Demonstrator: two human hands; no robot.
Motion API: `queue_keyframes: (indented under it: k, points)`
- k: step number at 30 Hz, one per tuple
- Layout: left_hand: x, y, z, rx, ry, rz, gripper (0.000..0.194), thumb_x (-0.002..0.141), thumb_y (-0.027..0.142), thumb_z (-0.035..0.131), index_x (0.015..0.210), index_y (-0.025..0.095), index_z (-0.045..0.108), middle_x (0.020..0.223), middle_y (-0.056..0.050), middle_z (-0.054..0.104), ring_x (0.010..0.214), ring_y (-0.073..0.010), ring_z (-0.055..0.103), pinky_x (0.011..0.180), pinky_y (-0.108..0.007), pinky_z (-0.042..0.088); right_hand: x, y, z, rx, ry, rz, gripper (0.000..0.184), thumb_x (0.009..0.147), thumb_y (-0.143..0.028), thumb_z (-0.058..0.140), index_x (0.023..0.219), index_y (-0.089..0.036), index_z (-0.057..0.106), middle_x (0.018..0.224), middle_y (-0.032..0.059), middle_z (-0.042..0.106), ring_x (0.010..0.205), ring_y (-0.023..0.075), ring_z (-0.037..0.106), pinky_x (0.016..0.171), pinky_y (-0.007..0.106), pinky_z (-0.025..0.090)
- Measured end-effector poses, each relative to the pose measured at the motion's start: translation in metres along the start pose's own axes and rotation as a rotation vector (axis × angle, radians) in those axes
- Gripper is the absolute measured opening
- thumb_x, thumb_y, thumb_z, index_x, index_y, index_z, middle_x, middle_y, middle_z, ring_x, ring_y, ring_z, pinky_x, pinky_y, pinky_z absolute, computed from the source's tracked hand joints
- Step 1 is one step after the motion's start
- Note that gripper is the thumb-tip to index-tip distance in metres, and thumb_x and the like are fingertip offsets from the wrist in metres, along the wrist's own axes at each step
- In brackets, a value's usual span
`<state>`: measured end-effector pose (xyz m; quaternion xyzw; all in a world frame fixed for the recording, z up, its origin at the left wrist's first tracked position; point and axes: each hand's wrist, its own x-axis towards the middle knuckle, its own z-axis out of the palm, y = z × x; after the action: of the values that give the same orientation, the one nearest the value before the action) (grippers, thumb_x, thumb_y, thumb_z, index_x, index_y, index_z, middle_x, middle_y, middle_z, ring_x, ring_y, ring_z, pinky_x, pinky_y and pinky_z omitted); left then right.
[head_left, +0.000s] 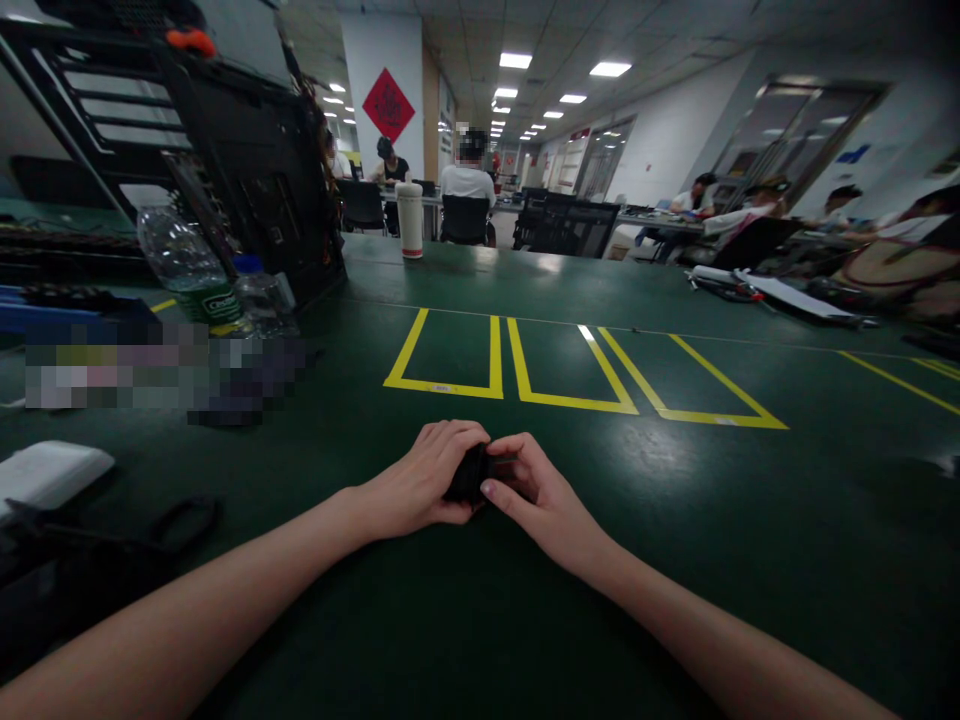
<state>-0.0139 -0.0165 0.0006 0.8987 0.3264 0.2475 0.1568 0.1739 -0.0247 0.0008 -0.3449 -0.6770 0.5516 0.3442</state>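
My left hand (424, 480) and my right hand (536, 490) meet over the dark green table (675, 520), just short of its middle. Both are curled around one small black object (469, 475) held between them. Most of that object is hidden by my fingers, so I cannot make out what it is. Beyond the hands, yellow tape (517, 375) marks three boxes on the table top.
A black computer case (255, 190) stands at the back left, with a water bottle (184, 265) in front of it. A white cup (409, 220) stands farther back. A white pad (49, 472) and black straps (180, 520) lie at the left. People sit at desks behind.
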Motion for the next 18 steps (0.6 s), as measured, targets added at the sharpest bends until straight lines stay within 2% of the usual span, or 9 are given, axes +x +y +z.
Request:
queue_keyframes:
  k: [3, 9, 12, 15, 18]
  points:
    - [-0.0003, 0.0004, -0.0008, -0.002, 0.000, -0.001, 0.060, 0.069, 0.020, 0.062, 0.119, 0.020, 0.028, 0.118, -0.010, 0.040, 0.110, -0.0253, 0.039, 0.094, -0.042, 0.030, 0.0000, -0.0004, -0.0013, -0.006, 0.002, 0.033, 0.029, 0.079, -0.023, 0.053, 0.106, -0.023, 0.041, 0.105, 0.0035, 0.051, 0.098, 0.0163, 0.053, 0.085, 0.036, 0.046]
    - [-0.0007, -0.0002, -0.0008, -0.002, 0.001, 0.005, 0.063, 0.068, 0.018, 0.062, 0.120, 0.020, 0.027, 0.119, -0.010, 0.039, 0.111, -0.0262, 0.038, 0.093, -0.043, 0.030, -0.0024, -0.0038, -0.0016, -0.035, -0.034, -0.038, 0.025, 0.076, -0.019, 0.057, 0.098, -0.022, 0.044, 0.102, 0.0025, 0.051, 0.099, 0.0163, 0.052, 0.087, 0.037, 0.045]
    - [-0.0005, -0.0002, -0.0003, 0.002, 0.002, 0.007, 0.062, 0.068, 0.019, 0.062, 0.120, 0.020, 0.027, 0.119, -0.010, 0.039, 0.111, -0.0260, 0.038, 0.094, -0.043, 0.030, -0.0025, -0.0035, -0.0009, -0.026, -0.011, -0.059, 0.020, 0.078, -0.022, 0.054, 0.095, -0.022, 0.045, 0.100, 0.0019, 0.050, 0.097, 0.0161, 0.053, 0.083, 0.035, 0.047]
    - [-0.0002, 0.0002, 0.0001, 0.003, 0.000, 0.001, 0.061, 0.069, 0.020, 0.062, 0.119, 0.019, 0.028, 0.119, -0.010, 0.039, 0.111, -0.0255, 0.038, 0.094, -0.042, 0.030, -0.0014, -0.0013, -0.0004, 0.005, 0.005, -0.030, 0.016, 0.080, -0.023, 0.052, 0.095, -0.023, 0.045, 0.098, 0.0017, 0.051, 0.094, 0.0158, 0.054, 0.079, 0.034, 0.049]
    - [0.0001, 0.0002, 0.0006, 0.003, 0.011, -0.002, 0.061, 0.068, 0.020, 0.063, 0.119, 0.020, 0.028, 0.118, -0.010, 0.040, 0.110, -0.0259, 0.039, 0.093, -0.043, 0.031, 0.0000, -0.0001, -0.0005, 0.001, 0.013, 0.018, 0.025, 0.079, -0.023, 0.053, 0.102, -0.022, 0.043, 0.104, 0.0033, 0.051, 0.095, 0.0164, 0.054, 0.081, 0.036, 0.049]
